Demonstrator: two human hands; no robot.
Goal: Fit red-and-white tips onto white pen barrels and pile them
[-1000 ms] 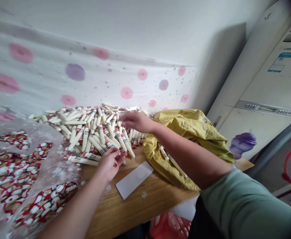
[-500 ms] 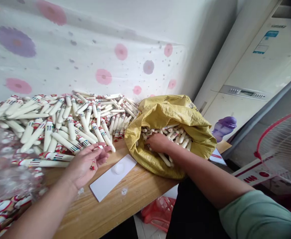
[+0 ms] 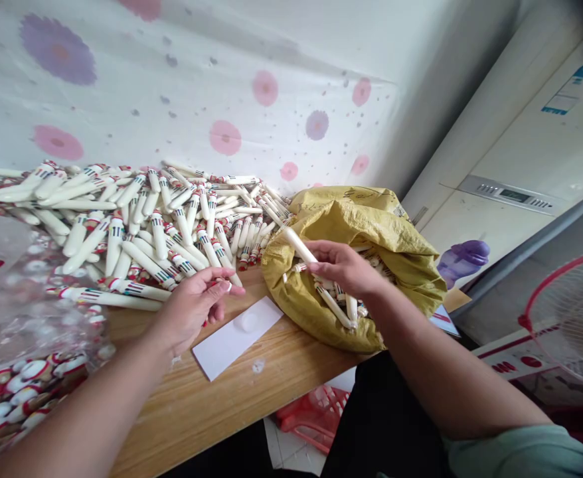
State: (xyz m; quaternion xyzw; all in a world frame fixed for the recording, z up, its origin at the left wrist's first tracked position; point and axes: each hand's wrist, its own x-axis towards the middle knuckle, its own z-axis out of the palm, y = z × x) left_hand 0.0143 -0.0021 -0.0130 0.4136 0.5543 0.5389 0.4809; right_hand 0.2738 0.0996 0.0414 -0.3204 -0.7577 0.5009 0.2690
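My right hand (image 3: 344, 267) is closed on a thick white pen (image 3: 297, 243), held above the mouth of a yellow woven sack (image 3: 291, 312). More white pens (image 3: 332, 304) lie inside the sack. My left hand (image 3: 196, 305) hovers over the table with fingers curled round a small figure topper (image 3: 229, 286); only bits of white and red show between the fingers. Beneath and right of that hand lies a white card (image 3: 236, 342) bearing a round clear dish (image 3: 248, 322). Behind it is a big heap of white multicolour pens (image 3: 157, 236) with red-and-white tops.
A clear plastic bag (image 3: 47, 312) of red, white and brown figure toppers (image 3: 27, 398) rests at the table's left. A wooden table (image 3: 186, 411) runs along a flower-printed sheet (image 3: 182, 86). At right stand a white cabinet air conditioner (image 3: 510, 159) and a fan (image 3: 570, 312).
My right hand has come up out of the sack's contents with a pen in it. The left hand still holds the small topper. The view has shifted slightly.
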